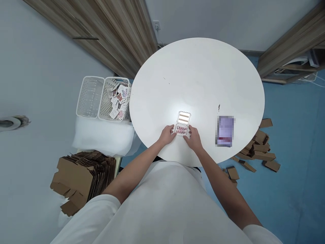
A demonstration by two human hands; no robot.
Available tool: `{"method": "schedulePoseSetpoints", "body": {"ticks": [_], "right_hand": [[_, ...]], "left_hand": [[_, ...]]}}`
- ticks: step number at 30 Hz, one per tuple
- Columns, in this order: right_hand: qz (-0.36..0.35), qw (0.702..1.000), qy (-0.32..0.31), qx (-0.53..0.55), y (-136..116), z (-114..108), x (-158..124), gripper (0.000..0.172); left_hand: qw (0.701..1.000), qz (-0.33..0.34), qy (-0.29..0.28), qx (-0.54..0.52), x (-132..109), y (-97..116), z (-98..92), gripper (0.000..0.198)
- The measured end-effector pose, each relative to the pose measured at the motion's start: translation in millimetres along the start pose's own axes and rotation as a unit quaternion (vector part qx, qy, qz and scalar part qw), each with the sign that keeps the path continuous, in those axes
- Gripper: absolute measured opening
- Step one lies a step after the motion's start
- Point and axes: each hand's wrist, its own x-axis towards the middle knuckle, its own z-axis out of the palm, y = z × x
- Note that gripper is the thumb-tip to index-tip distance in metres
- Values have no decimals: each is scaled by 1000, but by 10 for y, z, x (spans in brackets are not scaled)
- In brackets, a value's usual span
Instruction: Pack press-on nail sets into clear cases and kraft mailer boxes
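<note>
A small clear case [181, 129] lies open on the white table near its front edge, with its lid [183, 117] tipped away from me. Rows of small pink and red pieces fill its lower half, and two tan strips cross the lid. My left hand [167, 135] grips the lower half at its left side, fingertips at the edge. On the opposite side my right hand [194, 137] holds the same half, thumb near the front corner and fingers at the right edge.
The oval white table [198, 74] bears a pixelated purple item [225, 131] at right. Left of it stand a white basket of printed cards [118, 101] and a clear basket [90, 97]. Folded cardboard [73, 176] is stacked at lower left; small brown boxes [264, 155] lie on the floor.
</note>
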Motion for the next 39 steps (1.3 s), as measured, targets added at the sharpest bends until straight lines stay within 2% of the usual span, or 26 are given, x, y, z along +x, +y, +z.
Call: {"method": "schedulePoseSetpoints", "body": {"ticks": [5,9,14,22,28,34,37,39], "right_hand": [[60,995,4,76,-46,20,54,62],[75,990,-10,117,-131,-2,34,58],[85,983,31,161,-389,5,-201,59],[26,978,86,186,-897,189,-653,53],[4,966,132,222,-1144,342,-908,50],[50,925,154,343,-1183,481,-1068,51],[77,905,143,393,-1178,506,-1065,48],[80,897,112,420,-1204,496,-1052,46]], "left_hand": [[996,-27,-20,-82,32,-32,36,44],[989,-37,-25,-140,7,-46,-4,39],[975,-49,-16,-217,-188,-45,-184,34],[957,15,7,-288,-538,-135,-535,27],[933,44,-71,-351,-795,-238,-816,29],[910,47,-136,-388,-999,-339,-1005,32],[905,57,-150,-395,-1047,-361,-1052,34],[904,57,-161,-393,-1064,-362,-1068,35]]}}
